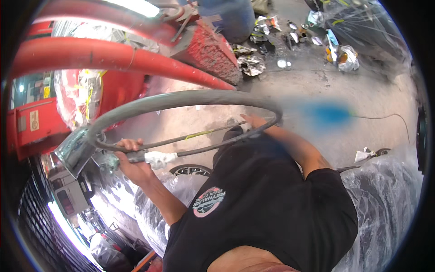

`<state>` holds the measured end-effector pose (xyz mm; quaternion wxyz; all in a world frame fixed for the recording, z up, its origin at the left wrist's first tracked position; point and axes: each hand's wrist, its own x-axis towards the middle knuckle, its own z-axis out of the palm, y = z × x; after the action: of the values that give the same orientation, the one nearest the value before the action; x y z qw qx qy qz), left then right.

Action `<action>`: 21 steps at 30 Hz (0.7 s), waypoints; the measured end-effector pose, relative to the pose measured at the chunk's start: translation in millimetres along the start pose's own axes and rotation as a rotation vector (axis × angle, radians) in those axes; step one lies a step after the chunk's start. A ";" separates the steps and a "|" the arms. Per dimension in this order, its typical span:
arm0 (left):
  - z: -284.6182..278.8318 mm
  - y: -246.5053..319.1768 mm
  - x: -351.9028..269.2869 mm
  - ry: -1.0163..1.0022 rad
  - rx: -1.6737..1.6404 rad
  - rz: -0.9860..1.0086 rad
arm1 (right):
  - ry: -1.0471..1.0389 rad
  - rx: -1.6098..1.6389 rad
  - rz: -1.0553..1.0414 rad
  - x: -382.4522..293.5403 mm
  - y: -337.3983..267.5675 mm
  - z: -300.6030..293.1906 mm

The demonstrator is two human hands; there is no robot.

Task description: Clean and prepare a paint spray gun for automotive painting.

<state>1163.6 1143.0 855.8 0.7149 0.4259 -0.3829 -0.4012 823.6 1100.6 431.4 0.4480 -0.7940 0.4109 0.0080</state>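
My left hand point(131, 161) is wrapped around the dark grip of a hand-held tool point(134, 156). White tape or wrapping point(159, 158) covers the part where the cable leaves it. Beyond my fingers sits a greenish, reflective boxy head point(73, 149), possibly part of the same tool. A thick grey hose point(190, 98) arcs close to the camera in a wide loop, and a thinner dark cable point(204, 148) runs below it. My right hand point(251, 121) is by the right end of the loop, partly hidden by hose and cable; whether it grips anything is unclear.
Red tubes point(85, 54) and a worn red block point(210, 51) stand ahead. A blue drum point(224, 20) and crumpled litter point(251, 64) lie beyond. Plastic sheeting point(380, 210) drapes behind me; a car wheel point(191, 170) shows below the cable. A blurred blue patch point(331, 114) is at right.
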 end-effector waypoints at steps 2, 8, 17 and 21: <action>-25.8 17.8 13.0 0.018 -0.009 0.038 | -0.147 0.122 -0.119 41.7 -31.4 0.3; -118.4 49.2 77.9 0.036 -0.128 0.083 | -0.243 0.244 -0.417 148.4 -117.2 34.1; -310.1 93.1 272.5 -0.080 0.004 0.079 | 0.101 -0.313 0.369 250.4 -40.1 108.5; -392.0 99.4 358.7 0.004 0.159 0.072 | 0.161 -0.345 0.760 191.0 -71.2 80.7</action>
<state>1674.8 969.8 885.8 0.6936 0.4681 -0.4271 -0.3427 1025.7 1053.9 360.5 0.2403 -0.6476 0.7006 0.1789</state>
